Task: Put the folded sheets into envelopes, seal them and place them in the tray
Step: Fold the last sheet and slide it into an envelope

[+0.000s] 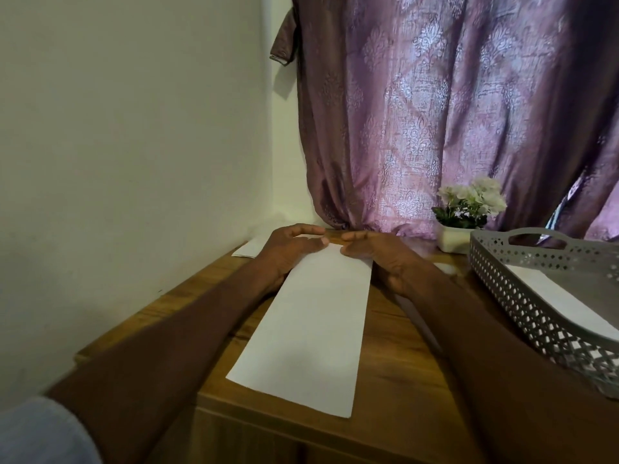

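I have both hands, left (288, 249) and right (378, 256), fingers pinching the envelope's (308, 326) far end. One white piece, likely done, lies in the tray (522, 296) beside it; sealing remains.

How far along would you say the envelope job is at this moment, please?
Done: at least one white piece already lies in the grey tray. In hand: the left hand and right hand work at the far end of a long white envelope on the wooden table; whether it is sealed cannot be told. Left: this envelope goes to the tray, and more white paper waits by the wall.
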